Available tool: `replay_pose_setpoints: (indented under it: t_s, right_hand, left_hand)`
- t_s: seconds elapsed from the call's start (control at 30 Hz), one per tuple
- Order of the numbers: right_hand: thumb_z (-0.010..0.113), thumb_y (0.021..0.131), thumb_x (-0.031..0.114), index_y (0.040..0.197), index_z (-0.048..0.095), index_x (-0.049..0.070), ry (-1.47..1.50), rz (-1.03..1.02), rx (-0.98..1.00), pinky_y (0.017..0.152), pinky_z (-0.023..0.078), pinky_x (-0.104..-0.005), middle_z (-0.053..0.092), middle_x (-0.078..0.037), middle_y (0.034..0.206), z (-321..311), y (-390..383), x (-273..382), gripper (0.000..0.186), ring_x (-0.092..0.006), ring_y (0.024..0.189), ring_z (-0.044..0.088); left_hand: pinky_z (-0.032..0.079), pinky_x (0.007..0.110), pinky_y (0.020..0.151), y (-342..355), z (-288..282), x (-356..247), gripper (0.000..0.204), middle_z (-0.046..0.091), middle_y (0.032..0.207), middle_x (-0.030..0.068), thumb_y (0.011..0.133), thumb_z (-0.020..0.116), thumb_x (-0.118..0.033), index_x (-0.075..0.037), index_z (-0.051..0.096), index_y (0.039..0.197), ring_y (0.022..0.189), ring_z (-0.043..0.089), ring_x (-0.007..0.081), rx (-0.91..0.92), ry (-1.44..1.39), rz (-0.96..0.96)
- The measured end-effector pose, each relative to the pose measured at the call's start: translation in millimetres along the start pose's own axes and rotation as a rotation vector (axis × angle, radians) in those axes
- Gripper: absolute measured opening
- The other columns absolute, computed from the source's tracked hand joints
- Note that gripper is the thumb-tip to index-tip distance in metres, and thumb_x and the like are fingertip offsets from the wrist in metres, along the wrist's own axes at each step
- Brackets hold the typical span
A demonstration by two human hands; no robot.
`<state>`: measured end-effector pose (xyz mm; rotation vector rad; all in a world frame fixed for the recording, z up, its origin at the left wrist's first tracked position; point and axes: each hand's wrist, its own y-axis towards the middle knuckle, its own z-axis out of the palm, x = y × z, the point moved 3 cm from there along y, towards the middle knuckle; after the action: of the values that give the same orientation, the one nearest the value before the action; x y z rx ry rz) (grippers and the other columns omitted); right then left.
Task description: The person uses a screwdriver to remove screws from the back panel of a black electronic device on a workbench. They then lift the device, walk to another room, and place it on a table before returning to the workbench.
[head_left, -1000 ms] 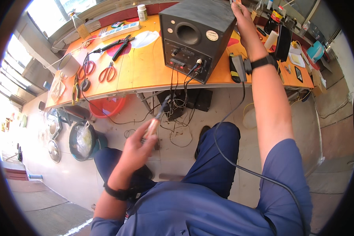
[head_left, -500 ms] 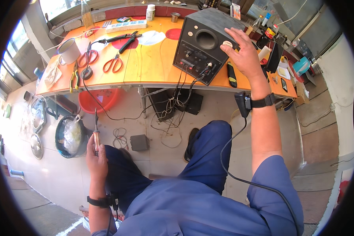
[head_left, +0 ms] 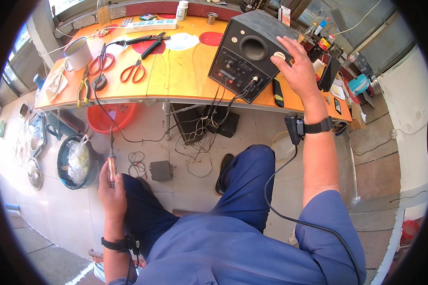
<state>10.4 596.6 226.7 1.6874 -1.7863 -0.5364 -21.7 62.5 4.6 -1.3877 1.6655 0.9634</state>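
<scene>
My left hand (head_left: 113, 199) is closed around a tool with a red-and-clear handle (head_left: 111, 169) and a thin metal tip, held low over my left thigh. My right hand (head_left: 296, 69) rests open on the right side of a black speaker box (head_left: 238, 59), fingers stretched toward its top edge. The box has a round port, knobs and plugged-in cables, and stands at the front of an orange table (head_left: 173, 78). A black-and-yellow tool (head_left: 277, 93) lies right of it. Scissors (head_left: 132, 72), pliers (head_left: 83, 89) and cutters (head_left: 152, 45) lie to the left.
Under the table are a red basin (head_left: 110, 125), a bucket with plastic bags (head_left: 76, 178), black boxes (head_left: 188, 126), tangled cables and a small grey block (head_left: 160, 171). A mug (head_left: 78, 54) and power strip (head_left: 150, 26) are on the table; bottles and clutter stand at the right.
My left hand with the tool has moved left from the middle. My right hand has come down from the box's top corner and now lies spread on it. The camera's view has shifted slightly.
</scene>
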Motion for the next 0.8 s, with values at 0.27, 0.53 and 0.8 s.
replay_pose_setpoints:
  t_s: [0.27, 0.53, 0.8]
  right_hand:
    - [0.076, 0.089, 0.037, 0.139, 0.062, 0.019, -0.004, 0.01, -0.001, 0.113, 0.041, -0.0412, 0.056, -0.012, 0.145, 0, 0, 0, 0.054, -0.0327, 0.138, 0.049]
    - [0.077, 0.089, 0.036, 0.14, 0.062, 0.018, 0.044, 0.053, 0.029, 0.113, 0.04, -0.0396, 0.056, -0.015, 0.146, 1, 1, -3, 0.055, -0.0308, 0.137, 0.051]
    - [0.078, 0.09, 0.029, 0.139, 0.063, 0.011, 0.058, 0.069, 0.057, 0.102, 0.047, -0.0336, 0.055, -0.014, 0.145, -1, 2, 7, 0.054, -0.0249, 0.13, 0.055]
  left_hand:
    - [0.047, 0.033, 0.101, -2, -2, -1, 0.046, 0.063, 0.131, 0.0158, 0.1, 0.06, -0.012, 0.003, 0.05, 0.142, 0.117, 0.062, 0.0232, -0.022, 0.023, 0.014]
    - [0.047, 0.035, 0.102, -6, -4, 3, 0.045, 0.064, 0.13, 0.0172, 0.1, 0.062, -0.014, 0.001, 0.052, 0.141, 0.118, 0.063, 0.0252, -0.084, 0.016, 0.037]
    - [0.044, 0.025, 0.072, -7, -3, 11, 0.045, 0.062, 0.109, 0.0067, 0.102, 0.061, -0.017, -0.003, 0.051, 0.144, 0.082, 0.053, 0.0108, -0.151, -0.012, 0.141]
